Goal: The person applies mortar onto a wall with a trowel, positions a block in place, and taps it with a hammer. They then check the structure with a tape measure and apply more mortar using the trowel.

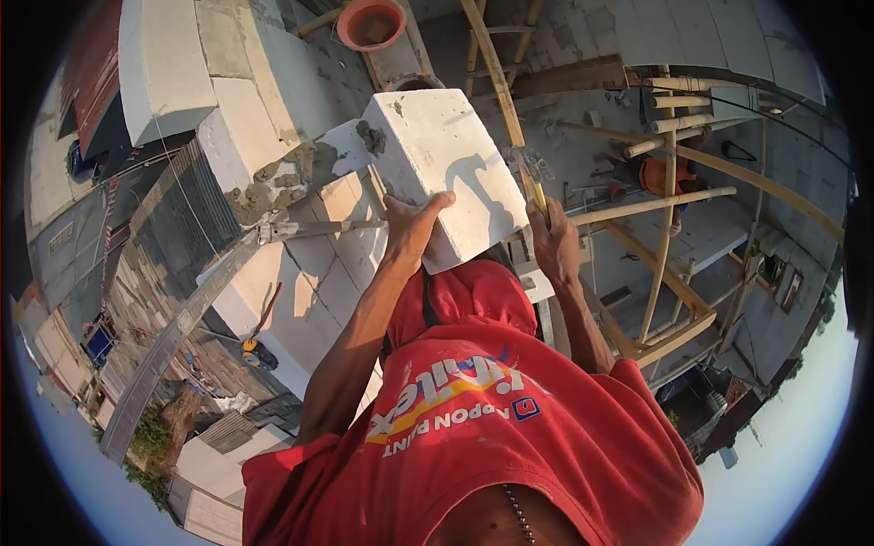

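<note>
My left hand (414,223) grips the near left edge of a white lightweight concrete block (428,136), thumb on top and the other fingers mostly hidden at its side. A lump of grey mortar (370,136) clings to the block's far left corner. My right hand (553,241) is closed around the handle of a hammer (539,193), just right of the block. The hammer's head is raised beside the block and hard to make out, but its shadow falls plainly across the white face.
An orange bucket (371,25) stands beyond the block. Bamboo scaffolding (671,173) fills the right side, with a person in orange (654,176) below. A long metal straightedge (196,323) slants at the left beside the block wall (273,300). A yellow-and-black tool (258,353) lies on the wall.
</note>
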Demonstrator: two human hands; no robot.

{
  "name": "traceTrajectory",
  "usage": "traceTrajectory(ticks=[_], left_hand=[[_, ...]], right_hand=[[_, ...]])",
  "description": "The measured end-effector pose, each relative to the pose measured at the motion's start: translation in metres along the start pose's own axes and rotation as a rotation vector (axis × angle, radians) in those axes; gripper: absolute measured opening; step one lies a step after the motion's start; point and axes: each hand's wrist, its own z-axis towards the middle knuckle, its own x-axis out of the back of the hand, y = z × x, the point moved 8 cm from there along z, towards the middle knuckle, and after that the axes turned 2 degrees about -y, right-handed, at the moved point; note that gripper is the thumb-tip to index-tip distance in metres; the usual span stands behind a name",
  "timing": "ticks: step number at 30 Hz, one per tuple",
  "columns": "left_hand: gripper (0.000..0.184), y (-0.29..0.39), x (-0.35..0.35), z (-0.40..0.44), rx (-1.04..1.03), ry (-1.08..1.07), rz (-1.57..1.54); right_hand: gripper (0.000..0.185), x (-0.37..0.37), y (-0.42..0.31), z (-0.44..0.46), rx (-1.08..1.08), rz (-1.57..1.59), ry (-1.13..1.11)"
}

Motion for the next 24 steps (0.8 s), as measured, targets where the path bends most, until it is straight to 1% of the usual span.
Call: traceTrajectory(ticks=[1,3,6,7,10,11,14,15,16,17,19,22,24], left_hand=[[0.116,-0.002,-0.004,0.007,0.018,-0.023,0.067],[0.093,-0.01,-0.003,0.023,-0.027,0.116,0.237],[0.099,-0.018,-0.008,0.04,-0.01,0.081,0.294],[0.102,-0.02,-0.009,0.048,-0.008,0.067,0.306],[0.108,-0.03,-0.012,0.066,0.013,0.025,0.349],[0.11,-0.032,-0.013,0.073,0.016,0.01,0.364],[0.117,-0.044,-0.008,0.083,0.044,-0.035,0.395],[0.119,-0.05,-0.007,0.086,0.051,-0.049,0.389],[0.121,-0.06,-0.001,0.087,0.058,-0.06,0.382],[0.107,-0.072,0.005,0.092,0.0,-0.039,0.34],[0.091,-0.069,0.005,0.085,-0.016,-0.057,0.23],[0.092,-0.082,0.009,0.073,0.189,-0.15,0.124],[0.095,-0.087,0.007,0.07,0.182,-0.135,0.118]], right_hand=[[0.041,-0.005,0.01,-0.001,-0.033,-0.017,0.017],[0.048,-0.02,0.048,-0.004,-0.095,-0.017,0.054],[0.049,-0.016,0.07,-0.003,-0.254,0.0,-0.003],[0.041,-0.013,0.072,-0.001,-0.259,0.04,-0.029],[0.038,-0.002,0.069,-0.001,-0.141,-0.05,0.044],[0.038,-0.005,0.084,-0.005,-0.149,-0.032,0.053],[0.038,-0.01,0.084,-0.019,-0.316,0.091,0.033],[0.041,-0.012,0.089,-0.021,-0.282,0.062,0.049],[0.042,-0.016,0.099,-0.028,-0.314,0.032,0.011],[0.043,-0.018,0.109,-0.032,-0.342,0.004,-0.023],[0.045,-0.023,0.121,-0.042,-0.371,-0.015,-0.06],[0.046,-0.031,0.13,-0.057,-0.364,0.004,-0.09],[0.046,-0.031,0.132,-0.059,-0.338,0.008,-0.099]])
